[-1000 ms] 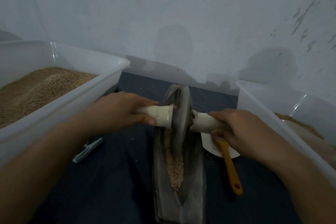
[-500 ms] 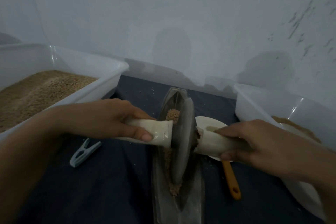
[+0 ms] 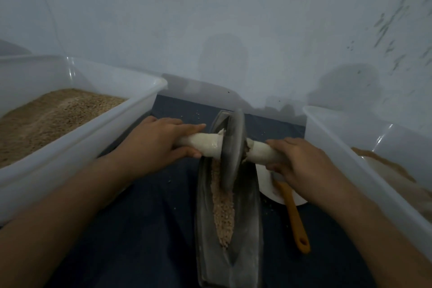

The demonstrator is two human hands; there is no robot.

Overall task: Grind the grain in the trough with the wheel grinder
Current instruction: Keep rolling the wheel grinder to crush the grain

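Surface: dark blue cloth [image 3: 145, 229].
Between the fingers [image 3: 187, 153]: grey trough [image 3: 247, 229].
Outside left fingers: white tub [image 3: 98, 138] of grain.
Under right fingers: white plate [image 3: 268, 184], orange-handled tool [image 3: 295, 220].
Outside right fingers: second tub [image 3: 350, 154].

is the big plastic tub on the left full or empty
Partly full. The left tub holds a sloping bed of brown grain below its rim, with bare white wall above it.

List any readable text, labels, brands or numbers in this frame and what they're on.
None readable.
Wheel grinder, trough, both white bins, white plate, orange-handled tool: no print or labels show.
Wall: only scuffs and dark marks at the right, no lettering.
The frame is dim and soft, so fine embossing could not be told.
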